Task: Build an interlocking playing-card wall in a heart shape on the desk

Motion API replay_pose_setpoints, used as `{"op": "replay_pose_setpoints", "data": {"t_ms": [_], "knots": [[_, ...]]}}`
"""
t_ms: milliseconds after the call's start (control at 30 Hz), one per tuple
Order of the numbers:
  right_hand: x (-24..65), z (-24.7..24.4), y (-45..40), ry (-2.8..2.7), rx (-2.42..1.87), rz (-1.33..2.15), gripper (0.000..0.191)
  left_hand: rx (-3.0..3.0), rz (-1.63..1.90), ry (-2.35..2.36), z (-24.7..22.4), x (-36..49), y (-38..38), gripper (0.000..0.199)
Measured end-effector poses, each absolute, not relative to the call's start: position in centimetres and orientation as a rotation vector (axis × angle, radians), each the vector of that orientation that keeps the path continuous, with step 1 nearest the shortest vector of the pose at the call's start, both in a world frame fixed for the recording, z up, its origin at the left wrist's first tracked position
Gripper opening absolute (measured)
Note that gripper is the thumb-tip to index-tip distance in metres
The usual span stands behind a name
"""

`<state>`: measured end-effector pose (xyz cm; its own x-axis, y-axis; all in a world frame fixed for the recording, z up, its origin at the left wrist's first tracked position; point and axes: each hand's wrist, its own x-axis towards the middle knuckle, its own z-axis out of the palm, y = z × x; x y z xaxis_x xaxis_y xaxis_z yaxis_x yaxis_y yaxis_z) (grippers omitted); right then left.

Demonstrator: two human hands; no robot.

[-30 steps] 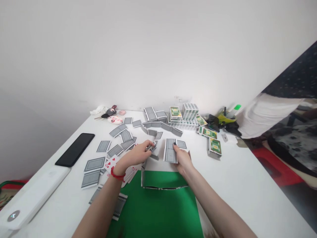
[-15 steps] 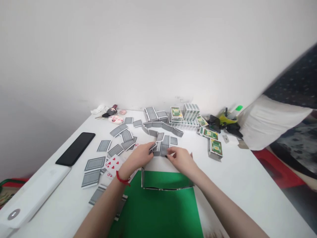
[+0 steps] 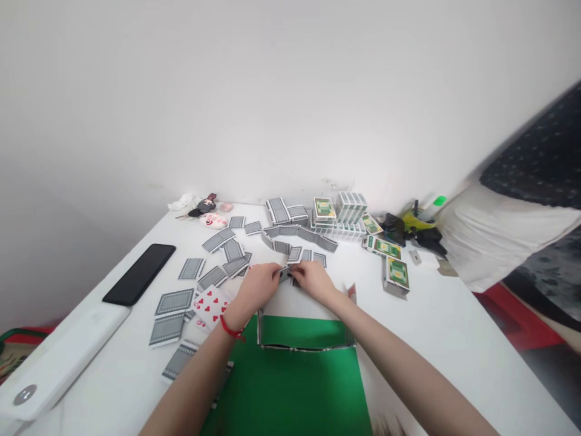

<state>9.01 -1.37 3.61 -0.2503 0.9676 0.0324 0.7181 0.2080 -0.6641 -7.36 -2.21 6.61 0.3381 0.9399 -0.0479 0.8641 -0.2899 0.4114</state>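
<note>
Near the middle of the table, my left hand and my right hand are nearly touching. Their closed fingertips pinch a small grey-backed playing card from either side; the fingers cover much of it. Just beyond them lie more grey-backed cards. A chain of joined cards stands on edge behind these. Under my left forearm lies a face-up card with red hearts. Closer to me, an open strip frame with a dark edge rests on a green sheet.
Grey-backed cards are scattered on the left, beside a black phone and a long white device. At the back stand stacked card boxes, with keys at the left. Green-and-yellow card boxes lie on the right.
My right hand has moved left, up to my left hand. Its fingers now meet the card at my left fingertips. Both forearms have shifted slightly.
</note>
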Motion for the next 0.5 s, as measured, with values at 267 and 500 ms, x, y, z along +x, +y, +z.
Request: {"op": "replay_pose_setpoints", "data": {"t_ms": [267, 500], "knots": [[8.7, 2.7, -1.1, -1.723, -1.411, 0.921, 0.012, 2.210, 0.279, 1.598, 5.9, -7.4, -2.0, 0.023], [8.5, 2.4, -1.2, -1.760, -1.422, 0.806, 0.009, 2.187, 0.288, 1.606, 5.0, -7.0, -2.1, 0.024]]}}
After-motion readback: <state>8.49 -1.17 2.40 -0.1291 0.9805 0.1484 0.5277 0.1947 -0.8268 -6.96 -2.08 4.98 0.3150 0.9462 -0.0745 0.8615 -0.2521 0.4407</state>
